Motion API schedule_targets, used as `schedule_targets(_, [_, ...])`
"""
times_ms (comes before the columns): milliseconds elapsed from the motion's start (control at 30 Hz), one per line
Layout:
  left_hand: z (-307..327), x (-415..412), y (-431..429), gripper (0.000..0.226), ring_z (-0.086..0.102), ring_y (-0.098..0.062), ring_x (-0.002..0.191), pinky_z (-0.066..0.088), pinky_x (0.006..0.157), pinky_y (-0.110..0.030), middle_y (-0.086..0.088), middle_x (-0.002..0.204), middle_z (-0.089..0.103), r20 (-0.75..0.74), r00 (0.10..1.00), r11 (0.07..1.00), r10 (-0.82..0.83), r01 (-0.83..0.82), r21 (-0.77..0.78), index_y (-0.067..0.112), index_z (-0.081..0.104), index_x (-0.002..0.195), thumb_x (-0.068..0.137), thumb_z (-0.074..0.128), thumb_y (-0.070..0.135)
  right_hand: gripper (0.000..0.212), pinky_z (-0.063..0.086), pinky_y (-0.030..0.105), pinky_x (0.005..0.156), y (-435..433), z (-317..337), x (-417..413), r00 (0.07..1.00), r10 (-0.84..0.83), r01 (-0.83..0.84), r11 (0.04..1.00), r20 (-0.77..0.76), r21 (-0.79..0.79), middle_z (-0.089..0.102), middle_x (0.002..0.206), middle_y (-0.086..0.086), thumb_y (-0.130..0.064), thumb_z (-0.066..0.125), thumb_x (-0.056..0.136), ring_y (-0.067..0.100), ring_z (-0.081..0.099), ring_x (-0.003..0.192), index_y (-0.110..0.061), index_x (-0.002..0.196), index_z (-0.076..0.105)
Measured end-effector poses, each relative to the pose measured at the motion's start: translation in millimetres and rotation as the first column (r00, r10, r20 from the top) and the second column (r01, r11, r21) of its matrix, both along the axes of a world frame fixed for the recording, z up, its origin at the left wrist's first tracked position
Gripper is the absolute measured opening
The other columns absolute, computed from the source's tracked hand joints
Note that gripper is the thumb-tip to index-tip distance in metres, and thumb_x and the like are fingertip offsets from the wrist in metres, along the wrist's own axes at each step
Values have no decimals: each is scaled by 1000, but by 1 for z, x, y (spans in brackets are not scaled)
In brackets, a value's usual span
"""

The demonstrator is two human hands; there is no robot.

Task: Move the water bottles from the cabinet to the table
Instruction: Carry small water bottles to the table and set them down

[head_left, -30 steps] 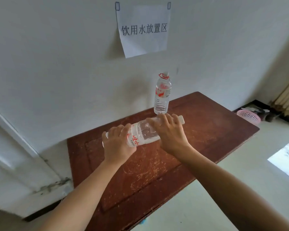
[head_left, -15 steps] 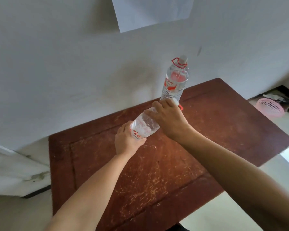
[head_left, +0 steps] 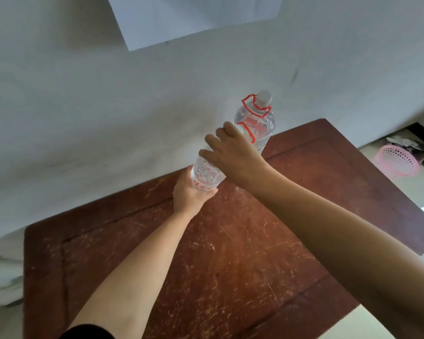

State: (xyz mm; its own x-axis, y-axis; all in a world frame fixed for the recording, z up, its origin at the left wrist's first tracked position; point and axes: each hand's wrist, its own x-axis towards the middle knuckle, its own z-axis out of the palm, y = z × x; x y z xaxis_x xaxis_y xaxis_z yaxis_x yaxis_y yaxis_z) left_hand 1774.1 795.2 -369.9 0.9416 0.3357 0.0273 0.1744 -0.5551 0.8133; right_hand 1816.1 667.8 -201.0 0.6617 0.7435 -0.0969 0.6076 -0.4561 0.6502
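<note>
Water bottle (head_left: 207, 174): gripped near the base by left hand (head_left: 189, 194), clasped round the shoulder by right hand (head_left: 230, 152), tilted over wooden table (head_left: 230, 253), just beside upright second water bottle (head_left: 260, 123).

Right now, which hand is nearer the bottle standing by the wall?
Right. The right hand, atop the carried bottle, is beside the standing bottle; the left hand grips its base, farther away.
</note>
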Motion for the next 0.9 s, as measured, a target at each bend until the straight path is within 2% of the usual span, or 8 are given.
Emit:
schedule_targets(200, [-9,7,3,72,60,0,97,39,78,-2,15,113,64,20,1000,992,18,-15,-128,30,56,122,61,90,49,70,22,48,119,12,-7,24,995,97,-97,995,30,1,52,140,5,-44,84,77,32,51,129,-29,138,53])
schedule_targets(333, [-17,-7,10,77,57,5,92,34,79,5,17,111,62,8,998,982,56,-54,-180,32,53,127,61,94,39,59,15,55,122,25,-11,15,963,261,-257,965,71,-59,54,139,3,-32,80,82,32,47,134,-29,135,54])
schedule_targets(433, [-25,-14,17,77,60,2,96,38,80,2,17,108,65,-40,998,975,47,-54,-214,39,50,123,60,95,36,38,25,58,118,33,-20,3,930,350,-342,936,112,-85,61,126,-4,-23,68,89,27,54,125,-29,125,61])
schedule_targets(500, [-26,-14,22,77,60,4,95,41,83,-1,21,108,63,-107,994,970,-4,-22,-241,40,49,125,62,94,37,39,22,60,118,32,-23,-2,940,323,-315,946,109,-81,59,130,0,-19,65,91,29,51,127,-24,129,59])
schedule_targets(600, [-27,-17,34,82,57,0,107,48,96,-22,16,126,62,-191,977,966,-96,44,-255,34,51,135,65,93,41,50,15,62,119,27,-21,-2,962,260,-253,964,89,-81,53,138,5,-20,72,88,33,45,133,-21,134,53])
schedule_targets(700, [-22,-25,51,66,63,-17,113,53,97,-36,3,132,64,-275,956,983,-104,57,-172,27,54,137,79,84,35,65,17,62,119,27,-24,-4,963,249,-235,963,106,-131,52,138,7,-30,82,79,33,45,133,-23,136,49])
schedule_targets(800, [3,-36,69,38,66,-20,110,50,95,-32,-1,126,68,-284,956,996,-77,60,-70,25,60,131,94,66,32,79,12,64,120,26,-24,-8,946,303,-289,949,117,-123,41,152,13,-32,82,80,36,34,144,-26,146,40])
schedule_targets(900, [36,-50,92,37,61,-24,118,47,95,-35,-3,132,64,-263,964,979,-42,92,183,21,58,134,104,43,37,81,4,62,121,20,-17,-13,954,288,-287,958,82,-25,22,165,17,-33,76,88,35,18,153,-28,154,30])
